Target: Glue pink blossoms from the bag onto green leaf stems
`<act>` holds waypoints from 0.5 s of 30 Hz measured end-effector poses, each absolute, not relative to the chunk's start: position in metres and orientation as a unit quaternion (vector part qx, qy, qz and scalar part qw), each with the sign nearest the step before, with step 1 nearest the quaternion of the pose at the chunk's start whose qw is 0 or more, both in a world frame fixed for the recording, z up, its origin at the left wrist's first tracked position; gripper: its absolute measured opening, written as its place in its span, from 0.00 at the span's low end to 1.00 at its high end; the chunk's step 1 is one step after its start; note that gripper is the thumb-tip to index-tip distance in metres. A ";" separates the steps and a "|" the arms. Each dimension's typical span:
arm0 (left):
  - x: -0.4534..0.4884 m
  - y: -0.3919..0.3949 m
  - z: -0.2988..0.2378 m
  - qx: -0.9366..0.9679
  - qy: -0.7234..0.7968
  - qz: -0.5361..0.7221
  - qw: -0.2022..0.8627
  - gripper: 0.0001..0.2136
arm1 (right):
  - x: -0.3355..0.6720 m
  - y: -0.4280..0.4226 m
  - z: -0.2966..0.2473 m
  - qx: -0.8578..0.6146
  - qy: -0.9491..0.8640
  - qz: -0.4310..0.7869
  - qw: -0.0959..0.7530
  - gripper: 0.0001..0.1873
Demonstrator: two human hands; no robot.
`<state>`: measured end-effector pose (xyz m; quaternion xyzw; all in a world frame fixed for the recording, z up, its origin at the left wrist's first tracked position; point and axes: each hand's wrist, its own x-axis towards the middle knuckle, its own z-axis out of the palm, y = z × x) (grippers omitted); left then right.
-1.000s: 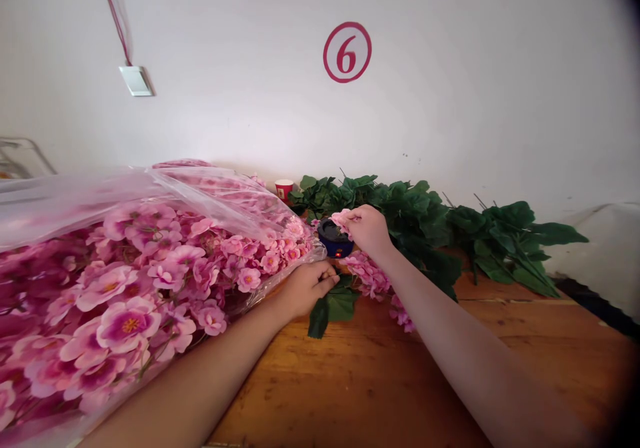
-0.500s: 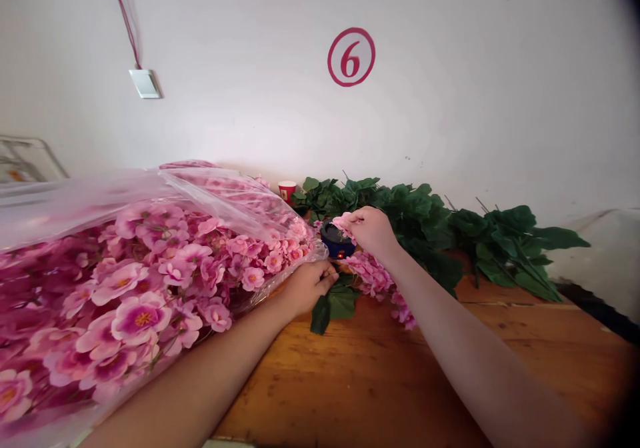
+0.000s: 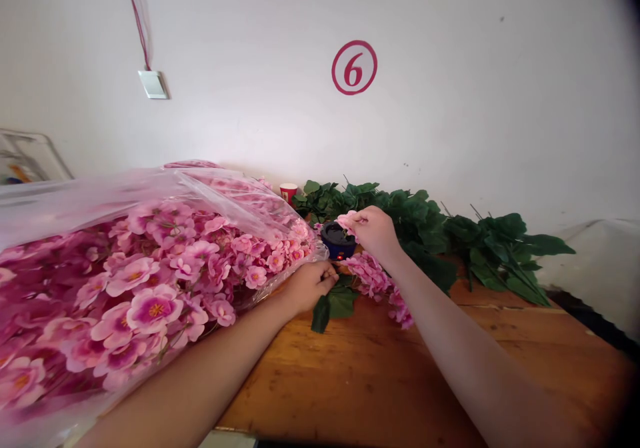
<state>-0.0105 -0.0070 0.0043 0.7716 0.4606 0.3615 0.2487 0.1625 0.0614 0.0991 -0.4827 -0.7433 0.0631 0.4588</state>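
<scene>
My right hand point(image 3: 375, 233) pinches a pink artificial blossom point(image 3: 346, 221) between thumb and fingers, just above a small dark blue pot point(image 3: 337, 241) with a tiny red light on its front. My left hand point(image 3: 310, 287) is curled around the stem of a green artificial leaf sprig point(image 3: 335, 304), and rests against the edge of a large clear plastic bag point(image 3: 150, 198) packed with pink artificial blossoms. A loose cluster of pink blossoms point(image 3: 370, 275) lies on the table just below my right wrist.
Dark green artificial foliage point(image 3: 420, 218) stretches along the wall behind the hands, on a wooden table point(image 3: 360, 375). A red-and-white paper cup point(image 3: 289, 193) stands at the back. A white cloth point(image 3: 590, 268) lies at the right.
The view has tilted slightly, so the wall and its red number 6 sit lower and further right. Both hands remain nearly in place, with the same things in them.
</scene>
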 end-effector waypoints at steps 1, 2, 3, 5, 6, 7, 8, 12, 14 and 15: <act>-0.010 -0.007 0.005 0.772 0.460 0.362 0.249 0.11 | 0.162 0.064 0.095 -0.483 -0.750 0.061 0.449 0.14; -0.010 -0.008 0.005 0.772 0.460 0.360 0.249 0.11 | 0.161 0.066 0.092 -0.483 -0.754 0.060 0.441 0.14; -0.010 -0.008 0.006 0.773 0.460 0.359 0.249 0.10 | 0.161 0.068 0.090 -0.483 -0.757 0.059 0.436 0.14; -0.010 -0.008 0.006 0.775 0.460 0.357 0.245 0.10 | 0.160 0.069 0.087 -0.483 -0.759 0.060 0.432 0.13; -0.010 -0.008 0.006 0.776 0.461 0.357 0.241 0.10 | 0.160 0.069 0.087 -0.483 -0.760 0.062 0.430 0.12; -0.011 -0.008 0.005 0.777 0.460 0.357 0.239 0.10 | 0.160 0.069 0.087 -0.483 -0.760 0.065 0.429 0.11; -0.011 -0.008 0.005 0.777 0.461 0.357 0.238 0.10 | 0.160 0.068 0.089 -0.484 -0.759 0.070 0.430 0.10; -0.012 -0.007 0.005 0.777 0.450 0.358 0.256 0.07 | 0.166 0.061 0.106 -0.461 -0.724 0.181 0.481 0.10; -0.012 -0.006 0.004 0.772 0.441 0.366 0.275 0.05 | 0.174 0.054 0.122 -0.427 -0.676 0.253 0.544 0.10; -0.013 -0.006 0.004 0.768 0.436 0.371 0.287 0.04 | 0.178 0.049 0.129 -0.412 -0.652 0.263 0.579 0.10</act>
